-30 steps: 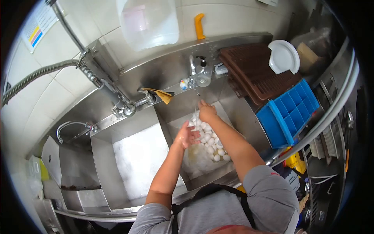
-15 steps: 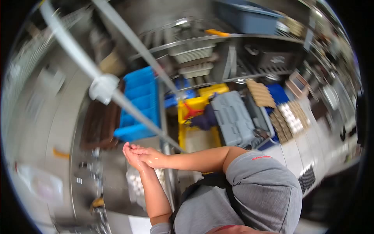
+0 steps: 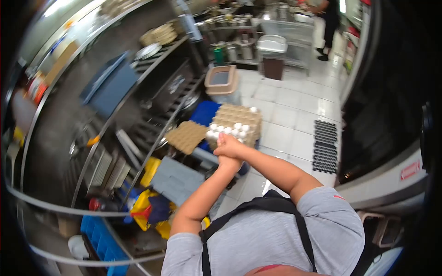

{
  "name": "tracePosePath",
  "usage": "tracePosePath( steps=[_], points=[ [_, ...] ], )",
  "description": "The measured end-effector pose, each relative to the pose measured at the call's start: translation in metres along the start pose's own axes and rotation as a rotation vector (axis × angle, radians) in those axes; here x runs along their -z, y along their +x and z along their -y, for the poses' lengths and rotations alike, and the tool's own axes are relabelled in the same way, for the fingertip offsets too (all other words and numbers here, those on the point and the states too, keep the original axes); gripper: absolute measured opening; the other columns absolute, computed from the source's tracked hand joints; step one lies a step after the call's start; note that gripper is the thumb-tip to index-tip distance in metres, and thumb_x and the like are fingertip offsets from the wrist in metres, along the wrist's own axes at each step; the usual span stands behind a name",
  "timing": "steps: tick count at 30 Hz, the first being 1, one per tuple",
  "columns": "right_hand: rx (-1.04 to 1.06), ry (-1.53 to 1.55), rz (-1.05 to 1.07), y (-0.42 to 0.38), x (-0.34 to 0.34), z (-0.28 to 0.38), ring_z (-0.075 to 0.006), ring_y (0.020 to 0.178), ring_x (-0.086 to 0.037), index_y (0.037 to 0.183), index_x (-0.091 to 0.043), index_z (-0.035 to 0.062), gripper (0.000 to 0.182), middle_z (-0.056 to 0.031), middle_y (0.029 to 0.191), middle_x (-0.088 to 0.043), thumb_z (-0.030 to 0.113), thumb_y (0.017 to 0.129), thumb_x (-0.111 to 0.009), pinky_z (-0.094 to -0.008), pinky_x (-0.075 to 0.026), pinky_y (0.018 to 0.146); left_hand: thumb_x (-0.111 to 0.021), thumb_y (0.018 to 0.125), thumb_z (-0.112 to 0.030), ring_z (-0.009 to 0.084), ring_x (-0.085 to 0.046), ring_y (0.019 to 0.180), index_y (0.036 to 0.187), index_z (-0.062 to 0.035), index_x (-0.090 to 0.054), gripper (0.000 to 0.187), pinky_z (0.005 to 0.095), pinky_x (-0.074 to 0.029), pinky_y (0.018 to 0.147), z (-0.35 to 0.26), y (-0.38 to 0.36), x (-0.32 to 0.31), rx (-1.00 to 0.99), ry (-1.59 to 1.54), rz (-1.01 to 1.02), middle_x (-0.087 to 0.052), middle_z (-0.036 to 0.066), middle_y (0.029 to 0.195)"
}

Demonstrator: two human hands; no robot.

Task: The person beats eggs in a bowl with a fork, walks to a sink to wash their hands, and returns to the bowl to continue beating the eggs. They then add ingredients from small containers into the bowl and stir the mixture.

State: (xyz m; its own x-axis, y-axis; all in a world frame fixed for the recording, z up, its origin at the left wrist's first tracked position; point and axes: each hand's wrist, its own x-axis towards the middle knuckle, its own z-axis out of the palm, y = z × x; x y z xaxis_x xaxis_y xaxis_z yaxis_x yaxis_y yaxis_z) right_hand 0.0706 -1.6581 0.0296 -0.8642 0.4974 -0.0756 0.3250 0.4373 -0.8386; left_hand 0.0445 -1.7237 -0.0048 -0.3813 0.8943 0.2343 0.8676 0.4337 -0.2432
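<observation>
My hands are pressed together in front of me, held out over the egg trays in this view. My right hand (image 3: pixel 234 145) is closed around my left hand (image 3: pixel 228 159), whose fingers are mostly hidden under it. No tool or object shows in either one. Just beyond them, white eggs (image 3: pixel 225 130) fill part of a brown cardboard egg tray (image 3: pixel 232 114). A second egg tray (image 3: pixel 186 137), lying tilted, is to the left of my hands. A grey plastic case (image 3: pixel 177 179) lies nearer my left forearm.
A metal shelf rack (image 3: pixel 161 62) with a blue-grey bin (image 3: pixel 108 85) runs along the left. A lidded bin (image 3: pixel 271 44) stands on the tiled floor ahead, near a black mat (image 3: pixel 325 146). Another person (image 3: pixel 329 25) stands at the far right. Blue crates (image 3: pixel 103 241) sit lower left.
My view has swung right, from the sink and blue crates to the egg trays and the floor aisle. My hands have moved from palm against palm to a clasp.
</observation>
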Motion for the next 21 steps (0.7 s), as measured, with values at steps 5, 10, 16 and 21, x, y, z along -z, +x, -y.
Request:
tracePosePath(
  steps=[5,10,16,21],
  points=[
    [-0.082,0.082,-0.444,-0.014,0.152,-0.109,-0.0325,0.068,-0.054,0.066,-0.056,0.0016,0.034,-0.0187,0.07,-0.056,0.035,0.065,-0.06,-0.0378,-0.043,0.064,-0.048,0.074,-0.025,0.0385,-0.012,0.125,0.127,0.0036,-0.024,0.065,0.0458,-0.007,0.102,-0.131,0.101,0.043,-0.496,-0.184,0.065,-0.019,0.025,0.132],
    [-0.093,0.07,-0.578,-0.029,0.264,-0.176,-0.0203,0.063,-0.057,0.073,-0.057,0.0033,0.03,-0.0096,0.062,-0.056,0.032,0.078,-0.052,-0.0316,-0.043,0.055,-0.054,0.073,-0.026,0.0376,-0.015,0.124,0.124,0.004,-0.029,0.064,0.0452,-0.011,0.102,-0.201,0.184,0.062,-0.845,-0.481,0.046,-0.026,0.024,0.129],
    [-0.298,0.703,-0.198,-0.067,0.415,-0.254,-0.0195,0.078,-0.059,0.12,-0.039,0.0119,0.042,-0.0084,0.092,-0.056,0.035,0.085,-0.044,-0.0276,-0.048,0.06,-0.056,0.076,-0.032,0.0338,-0.021,0.124,0.13,-0.0065,-0.025,0.067,0.0416,-0.019,0.1,-0.199,0.346,0.035,-0.984,-1.367,0.809,-0.026,0.015,0.133],
    [-1.267,0.15,-0.306,-0.067,0.424,-0.409,-0.0285,0.115,-0.034,0.119,-0.041,0.0151,0.061,-0.0132,0.125,-0.038,0.052,0.071,-0.051,-0.0538,-0.023,0.092,-0.053,0.076,-0.045,0.0332,-0.027,0.121,0.13,-0.0055,-0.023,0.074,0.0434,-0.026,0.097,-0.222,0.494,-0.072,0.238,-1.632,0.808,-0.025,0.017,0.133]
  ],
)
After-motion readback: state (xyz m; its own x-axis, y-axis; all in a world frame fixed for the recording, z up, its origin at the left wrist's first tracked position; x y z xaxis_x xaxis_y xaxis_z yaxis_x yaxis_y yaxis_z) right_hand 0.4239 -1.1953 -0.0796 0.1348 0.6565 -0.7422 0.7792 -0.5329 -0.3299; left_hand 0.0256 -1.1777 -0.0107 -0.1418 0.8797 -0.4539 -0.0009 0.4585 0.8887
